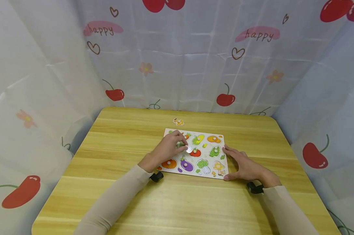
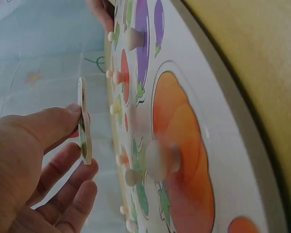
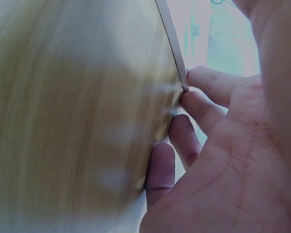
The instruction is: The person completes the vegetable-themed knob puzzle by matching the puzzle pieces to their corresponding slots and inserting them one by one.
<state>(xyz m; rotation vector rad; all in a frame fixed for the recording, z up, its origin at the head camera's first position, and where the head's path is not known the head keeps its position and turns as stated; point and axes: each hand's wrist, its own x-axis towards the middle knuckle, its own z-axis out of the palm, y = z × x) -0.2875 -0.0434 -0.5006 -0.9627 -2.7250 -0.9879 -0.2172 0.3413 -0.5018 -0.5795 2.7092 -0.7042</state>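
Observation:
In the head view my left hand [image 1: 171, 147] is over the left-middle part of a wooden vegetable puzzle board [image 1: 206, 155]. Between thumb and fingers it pinches a thin puzzle piece [image 1: 189, 149], its pale face showing. The left wrist view has this piece [image 2: 84, 126] edge-on and raised off the board, the other fingers curled loosely behind it. My right hand [image 1: 241, 164] touches the board's right side, thumb at the near corner and fingertips farther up the edge. In the right wrist view, its fingers [image 3: 203, 109] lie along that edge, close to the tabletop.
Knobbed pieces sit on the board, among them a pumpkin [image 1: 169, 164], an eggplant [image 1: 186, 165] and a tomato [image 1: 196, 152]. Behind the board a yellow-orange knobbed piece [image 1: 180, 122] lies on the wooden table [image 1: 121, 130]. Printed curtains [image 1: 188, 65] surround the table's back and sides.

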